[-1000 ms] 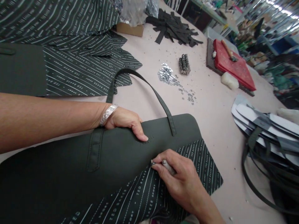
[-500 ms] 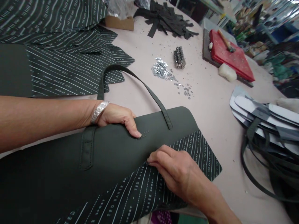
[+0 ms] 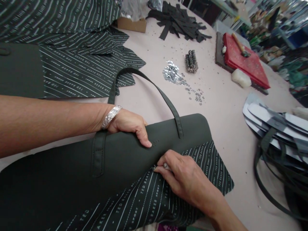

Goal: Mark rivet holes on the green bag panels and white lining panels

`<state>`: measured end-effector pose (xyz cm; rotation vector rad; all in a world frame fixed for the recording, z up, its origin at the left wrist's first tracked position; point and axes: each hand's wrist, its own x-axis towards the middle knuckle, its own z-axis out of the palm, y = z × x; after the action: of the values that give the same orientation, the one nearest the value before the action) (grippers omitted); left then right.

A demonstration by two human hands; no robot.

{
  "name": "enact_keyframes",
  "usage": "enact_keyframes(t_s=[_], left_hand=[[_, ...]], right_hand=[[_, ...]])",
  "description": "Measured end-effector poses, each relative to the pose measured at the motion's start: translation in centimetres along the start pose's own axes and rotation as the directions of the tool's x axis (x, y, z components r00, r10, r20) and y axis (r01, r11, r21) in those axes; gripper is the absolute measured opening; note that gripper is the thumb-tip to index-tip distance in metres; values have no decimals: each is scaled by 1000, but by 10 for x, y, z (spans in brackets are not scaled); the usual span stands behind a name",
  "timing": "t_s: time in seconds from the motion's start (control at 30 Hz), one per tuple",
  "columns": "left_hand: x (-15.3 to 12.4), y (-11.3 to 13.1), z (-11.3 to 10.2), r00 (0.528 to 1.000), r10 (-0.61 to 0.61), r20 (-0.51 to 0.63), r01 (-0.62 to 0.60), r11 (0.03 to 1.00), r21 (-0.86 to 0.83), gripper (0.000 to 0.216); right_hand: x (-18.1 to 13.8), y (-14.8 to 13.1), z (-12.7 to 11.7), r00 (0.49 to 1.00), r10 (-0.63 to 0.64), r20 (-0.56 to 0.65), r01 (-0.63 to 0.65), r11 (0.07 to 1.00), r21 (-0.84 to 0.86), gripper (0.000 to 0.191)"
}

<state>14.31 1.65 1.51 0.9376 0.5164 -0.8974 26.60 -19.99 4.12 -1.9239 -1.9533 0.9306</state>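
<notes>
Pinching a small pale piece [image 3: 165, 166] between thumb and finger, our right hand [image 3: 181, 178] sits at the border where the striped lining [image 3: 149, 199] meets the dark green panel [image 3: 130, 157]; what lies at its very fingertips is too small to tell; our left hand [image 3: 130, 125] clasps the panel's upper rim, thumb in front, other fingers hidden behind; the panel lies along the near edge of our desk [image 3: 223, 115], its strap [image 3: 154, 85] arching toward the middle; we would do well, we judge, to hold the left grip firm so the border lies taut, and to pinch lightly so the lining does not pucker; farther out, silvery discs [image 3: 171, 72] lie heaped mid-desk; a red slab [image 3: 256, 70] lies by the far right edge, dark strips [image 3: 176, 22] by the far edge.
</notes>
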Motion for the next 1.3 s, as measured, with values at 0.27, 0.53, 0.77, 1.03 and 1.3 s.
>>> enact_keyframes(t_s=[0.27, 0.53, 0.77, 1.03, 1.3], left_hand=[[3, -2, 0, 987, 125, 103, -132, 989, 65, 28], [6, -2, 0, 998, 29, 50, -24, 994, -102, 27], [3, -5, -2, 999, 31, 37, -28, 997, -67, 25], [-25, 19, 10, 925, 230, -303, -15, 819, 574, 40], [-54, -23, 84, 660, 661, -357, -301, 668, 680, 26]], right_hand=[[2, -2, 4, 999, 38, 7, -38, 999, -21, 8], [5, -9, 13, 997, 33, -62, -43, 985, -164, 10], [-3, -10, 22, 994, -26, -110, 2, 977, -213, 7], [-9, -6, 16, 979, -148, -138, 132, 984, -118, 19], [-33, -16, -9, 889, -254, -382, 306, 949, 81, 12]])
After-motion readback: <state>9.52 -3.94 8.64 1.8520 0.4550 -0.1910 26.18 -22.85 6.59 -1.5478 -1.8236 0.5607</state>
